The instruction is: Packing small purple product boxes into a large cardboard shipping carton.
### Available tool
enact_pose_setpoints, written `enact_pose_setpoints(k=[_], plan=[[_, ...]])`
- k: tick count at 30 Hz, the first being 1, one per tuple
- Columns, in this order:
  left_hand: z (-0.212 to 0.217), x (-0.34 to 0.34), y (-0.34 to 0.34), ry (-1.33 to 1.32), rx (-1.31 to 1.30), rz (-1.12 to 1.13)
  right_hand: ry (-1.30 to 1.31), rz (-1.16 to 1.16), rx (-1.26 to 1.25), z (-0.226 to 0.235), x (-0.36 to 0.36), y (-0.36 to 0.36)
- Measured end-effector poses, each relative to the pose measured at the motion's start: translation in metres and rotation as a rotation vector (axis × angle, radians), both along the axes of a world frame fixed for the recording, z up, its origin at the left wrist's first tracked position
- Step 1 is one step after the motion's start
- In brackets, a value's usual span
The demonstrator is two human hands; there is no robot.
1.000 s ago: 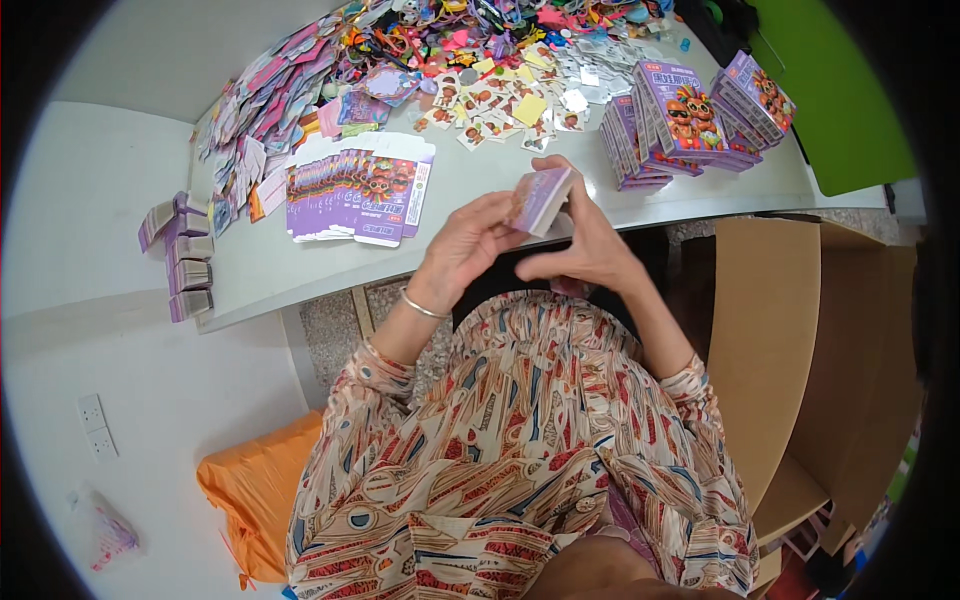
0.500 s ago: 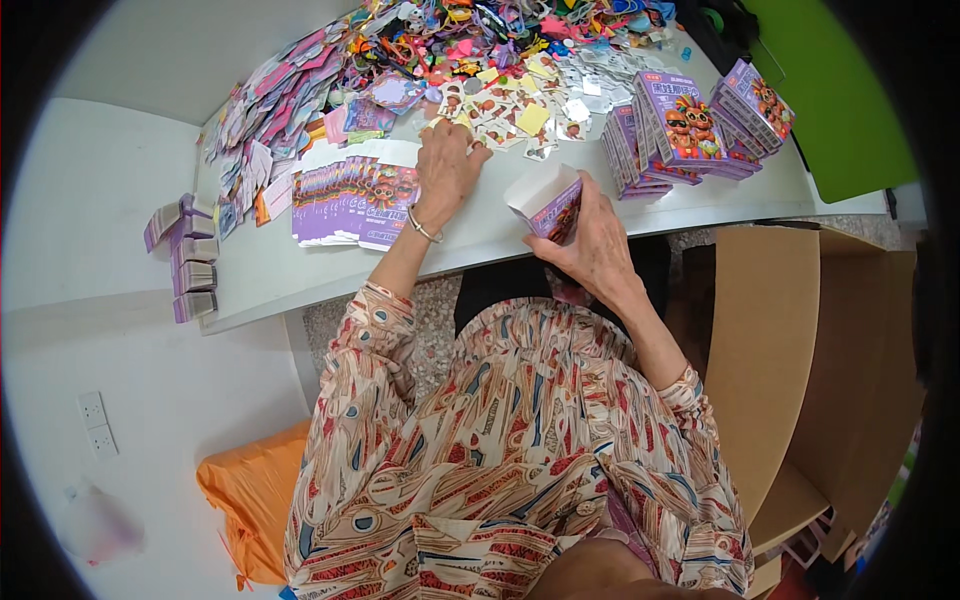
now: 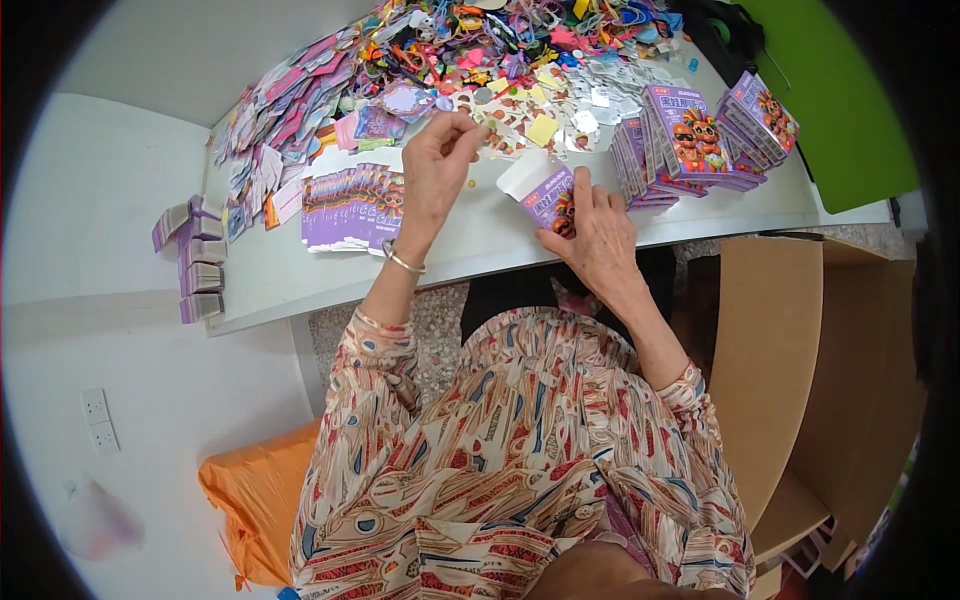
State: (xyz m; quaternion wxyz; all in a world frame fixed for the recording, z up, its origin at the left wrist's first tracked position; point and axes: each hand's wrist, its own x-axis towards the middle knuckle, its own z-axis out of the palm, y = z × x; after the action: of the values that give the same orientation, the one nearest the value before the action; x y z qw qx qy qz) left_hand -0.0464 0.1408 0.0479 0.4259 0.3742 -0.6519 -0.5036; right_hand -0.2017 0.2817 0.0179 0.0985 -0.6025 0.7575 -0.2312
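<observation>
Far edge of counter: along the counter [image 3: 250, 300] we see a dense heap of coloured trinkets [image 3: 480, 45], with pink and pale packets [image 3: 290, 90] spread to its left and silvery packets [image 3: 615, 90] to its right.
Cards: small picture cards [image 3: 508, 128] lie loose just beyond the hands, a yellow slip [image 3: 541, 129] among them.
Yellow ring: we notice a tiny yellow ring [image 3: 472, 184] on the bare surface between the hands.
Flat cartons: a fan of purple cartons [image 3: 345, 212] lies beside the left wrist.
In the way: stacked purple boxes [image 3: 685, 130] stand close beyond the right hand, before a green panel [image 3: 830, 120].
Left hand: the left hand [image 3: 438, 165] hovers with fingers bent and thumb brought toward the index finger; we cannot tell whether it pinches anything. A bracelet [image 3: 405, 262] circles its wrist.
Right hand: the right hand [image 3: 598, 235] grips a purple box, thumb on the near side, fingers along the right side.
Purple box: we find the purple box [image 3: 545, 205] near the counter's front edge, white flap open toward the upper left; its inside is hidden from us.
Cardboard carton: a large cardboard carton [image 3: 770, 340] stands open at the right, its inside shadowed.
Orange bag: an orange bag [image 3: 262, 485] sits low at the left.
</observation>
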Motion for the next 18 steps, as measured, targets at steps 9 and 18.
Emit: enact_pose_setpoints(k=[9,18], plan=[[-0.011,-0.034,-0.019,-0.313,-0.457,-0.179,-0.036,-0.006,0.022,-0.003,-0.007,0.005],[-0.035,-0.117,-0.074,-0.734,-0.867,-0.423,0.014,0.004,-0.001,-0.009,-0.006,0.004]])
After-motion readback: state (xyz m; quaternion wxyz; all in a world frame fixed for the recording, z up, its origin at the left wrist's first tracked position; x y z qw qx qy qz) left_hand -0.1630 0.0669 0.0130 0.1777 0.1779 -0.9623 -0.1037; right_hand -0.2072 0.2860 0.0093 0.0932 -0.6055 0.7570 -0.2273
